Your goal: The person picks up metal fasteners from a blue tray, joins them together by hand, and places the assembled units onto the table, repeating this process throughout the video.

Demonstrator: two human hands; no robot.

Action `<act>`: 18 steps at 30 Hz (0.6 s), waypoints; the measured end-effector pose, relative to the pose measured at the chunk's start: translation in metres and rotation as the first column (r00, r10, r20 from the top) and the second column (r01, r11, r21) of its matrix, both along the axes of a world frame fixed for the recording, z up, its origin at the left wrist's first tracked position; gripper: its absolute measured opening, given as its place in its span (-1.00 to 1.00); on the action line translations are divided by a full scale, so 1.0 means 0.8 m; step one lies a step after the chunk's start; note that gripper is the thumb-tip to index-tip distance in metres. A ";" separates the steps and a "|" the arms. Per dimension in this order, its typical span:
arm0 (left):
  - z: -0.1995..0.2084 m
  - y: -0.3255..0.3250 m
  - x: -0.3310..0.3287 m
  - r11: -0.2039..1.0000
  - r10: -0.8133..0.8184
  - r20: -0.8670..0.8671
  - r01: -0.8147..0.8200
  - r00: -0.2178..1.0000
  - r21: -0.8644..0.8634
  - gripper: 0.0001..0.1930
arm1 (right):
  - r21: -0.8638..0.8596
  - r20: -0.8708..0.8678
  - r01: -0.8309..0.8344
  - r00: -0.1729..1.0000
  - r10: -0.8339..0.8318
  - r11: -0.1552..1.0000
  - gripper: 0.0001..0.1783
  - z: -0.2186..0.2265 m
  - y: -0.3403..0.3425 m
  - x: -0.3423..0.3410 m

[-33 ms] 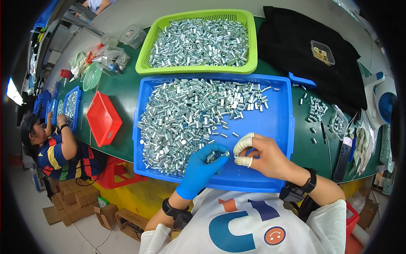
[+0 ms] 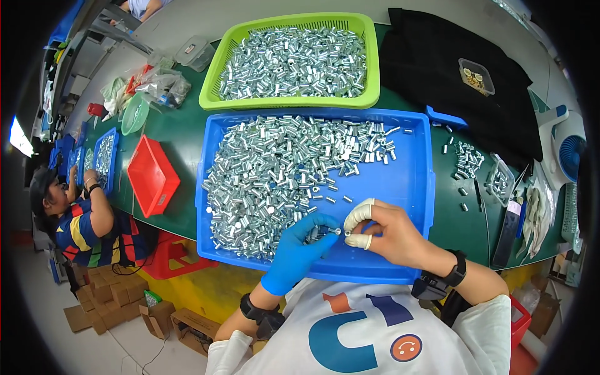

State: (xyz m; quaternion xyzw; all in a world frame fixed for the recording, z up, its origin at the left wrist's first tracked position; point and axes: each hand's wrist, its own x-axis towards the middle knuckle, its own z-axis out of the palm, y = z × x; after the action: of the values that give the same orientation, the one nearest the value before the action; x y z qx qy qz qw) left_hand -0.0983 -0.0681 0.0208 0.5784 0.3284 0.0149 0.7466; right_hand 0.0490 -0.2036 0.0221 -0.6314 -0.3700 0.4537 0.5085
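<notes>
My left hand (image 2: 299, 251), in a blue glove, is closed around a few small silvery metal sleeves, with one hollow end (image 2: 337, 231) showing at its fingertips. Pale finger cots cover the thumb and fingers of my right hand (image 2: 389, 232), which pinches another small metal sleeve (image 2: 348, 234). The two sleeves are end to end, very close; whether they touch I cannot tell. Both hands are over the near side of a blue tray (image 2: 403, 187), whose left and far parts hold a heap of loose metal sleeves (image 2: 262, 181).
Behind the tray stands a green basket (image 2: 373, 75) full of sleeves. A red tray (image 2: 152, 176) lies to the left, near a co-worker (image 2: 84, 219) at another blue tray. On the right are loose sleeves (image 2: 466, 161), a clear box (image 2: 500, 181), a black cloth (image 2: 437, 69) and a fan (image 2: 570, 153).
My hands have come slightly closer together, bringing the sleeve in my left fingertips nearer the one in my right. The tray and its heap look unchanged.
</notes>
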 end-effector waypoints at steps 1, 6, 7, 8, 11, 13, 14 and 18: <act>-0.001 0.000 -0.002 1.000 -0.003 -0.003 0.003 1.000 -0.003 -0.85 | -0.003 -0.003 0.003 1.000 -0.003 1.000 -0.79 -0.001 -0.002 -0.004; -0.004 0.005 -0.006 0.995 -0.088 0.043 0.090 0.995 -0.051 -0.82 | 0.062 -0.111 0.075 0.992 -0.068 0.995 -0.78 -0.008 -0.004 -0.014; -0.003 0.006 -0.006 0.992 -0.094 0.031 0.096 0.995 -0.088 -0.82 | 0.080 -0.113 0.084 0.991 -0.074 0.993 -0.78 -0.007 -0.004 -0.015; -0.002 0.007 -0.007 0.987 -0.099 0.019 0.101 0.995 -0.125 -0.83 | 0.099 -0.115 0.092 0.990 -0.081 0.991 -0.77 -0.006 -0.004 -0.015; -0.007 0.005 -0.006 0.994 -0.113 0.091 0.113 0.989 -0.003 -0.83 | 0.116 -0.072 0.075 0.995 -0.067 0.990 -0.77 -0.004 -0.003 -0.016; -0.009 0.004 -0.005 0.992 -0.122 0.126 0.116 0.984 0.057 -0.83 | 0.123 -0.051 0.066 0.997 -0.061 0.990 -0.77 -0.005 -0.004 -0.017; -0.010 0.004 -0.005 0.992 -0.121 0.133 0.113 0.984 0.064 -0.82 | 0.098 -0.081 0.071 0.995 -0.063 0.993 -0.77 -0.007 -0.004 -0.018; -0.005 0.002 -0.004 0.994 -0.103 0.093 0.098 0.990 0.058 -0.81 | 0.026 -0.132 0.070 0.989 -0.066 0.997 -0.77 -0.009 -0.005 -0.018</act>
State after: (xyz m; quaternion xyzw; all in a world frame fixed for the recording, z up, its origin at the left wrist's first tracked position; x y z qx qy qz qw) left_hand -0.1012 -0.0663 0.0170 0.6125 0.2620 0.0138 0.7456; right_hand 0.0347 -0.2076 0.0151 -0.6049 -0.3208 0.4708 0.5564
